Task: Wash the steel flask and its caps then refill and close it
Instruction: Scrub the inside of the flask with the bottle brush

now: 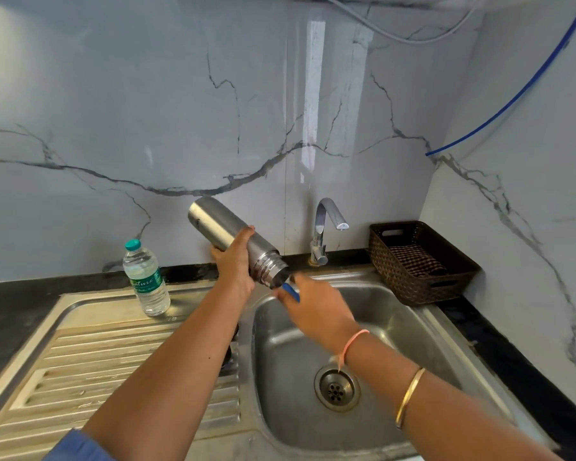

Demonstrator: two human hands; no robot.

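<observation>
My left hand (pixel 233 261) grips the steel flask (pixel 230 237), mouth tilted down over the sink (pixel 413 331). My right hand (pixel 316 311) pinches a blue brush handle (pixel 291 291) at that mouth.

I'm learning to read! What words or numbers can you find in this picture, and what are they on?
"...ture": white letters on the green label of the plastic water bottle; the first letters curve out of sight.
Small print under it: too blurry to read.
Steel flask, tap, basket: no words show.
</observation>
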